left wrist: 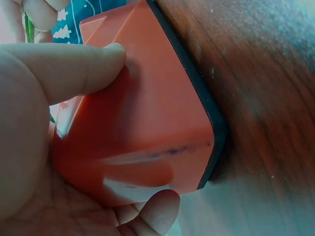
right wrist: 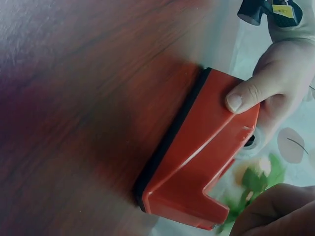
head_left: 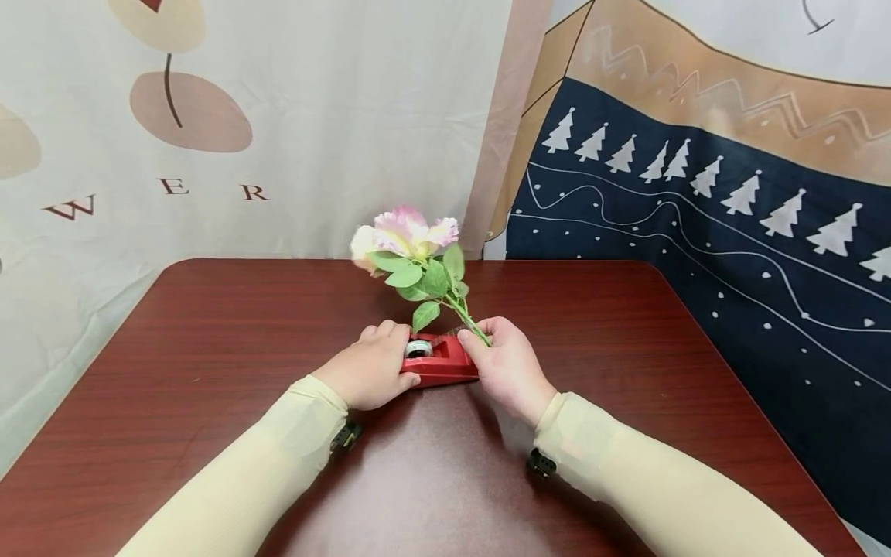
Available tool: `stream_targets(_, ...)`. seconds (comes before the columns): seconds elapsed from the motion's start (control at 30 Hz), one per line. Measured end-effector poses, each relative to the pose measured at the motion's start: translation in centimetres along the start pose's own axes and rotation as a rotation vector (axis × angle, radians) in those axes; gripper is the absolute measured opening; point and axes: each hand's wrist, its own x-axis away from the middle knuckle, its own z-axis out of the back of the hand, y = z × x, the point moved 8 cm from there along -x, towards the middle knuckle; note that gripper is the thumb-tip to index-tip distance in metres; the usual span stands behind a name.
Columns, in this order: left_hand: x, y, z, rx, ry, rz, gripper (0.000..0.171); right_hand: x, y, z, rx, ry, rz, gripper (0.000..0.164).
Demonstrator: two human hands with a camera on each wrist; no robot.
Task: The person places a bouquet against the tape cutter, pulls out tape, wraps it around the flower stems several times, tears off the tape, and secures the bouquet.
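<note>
A red tape dispenser (head_left: 442, 374) with a dark base sits on the table, a roll of tape (head_left: 418, 349) in its well. My left hand (head_left: 369, 367) grips its left end; in the left wrist view the thumb (left wrist: 93, 66) lies along the red side. My right hand (head_left: 513, 370) pinches the lower stem of an artificial flower (head_left: 411, 235) beside the dispenser's right, cutter end. The bloom is pink and white, leaning up and left above the dispenser, with green leaves (head_left: 435, 278) below it. The right fingertips partly hide the cutter end.
The dark red wooden table (head_left: 244, 325) has rounded far corners. Behind it hangs a pale cloth (head_left: 334, 139) with printed letters, and at the right a navy cloth (head_left: 626, 209) with white trees. A small black camera is strapped under each pale sleeve (head_left: 612, 449).
</note>
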Motion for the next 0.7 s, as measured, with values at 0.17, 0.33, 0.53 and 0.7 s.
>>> stream_targets(0.17, -0.04, -0.06, -0.03, -0.017, -0.003, 0.002, 0.054, -0.01, -0.28, 0.17, 0.048, -0.009, 0.027, 0.016)
stream_targets(0.33, -0.02, -0.13, -0.09, -0.003, -0.005, 0.002, 0.055, 0.04, -0.21, 0.50, 0.108, 0.031, 0.031, 0.016)
stream_targets(0.53, 0.02, -0.20, -0.16, 0.004, -0.003, 0.008, 0.065, 0.08, -0.03, 0.42, 0.101, 0.047, 0.083, 0.017)
stream_targets(0.7, -0.02, -0.07, -0.11, 0.003, 0.007, -0.001, 0.064, 0.31, 0.11, 0.14, 0.018, 0.034, 0.072, 0.021)
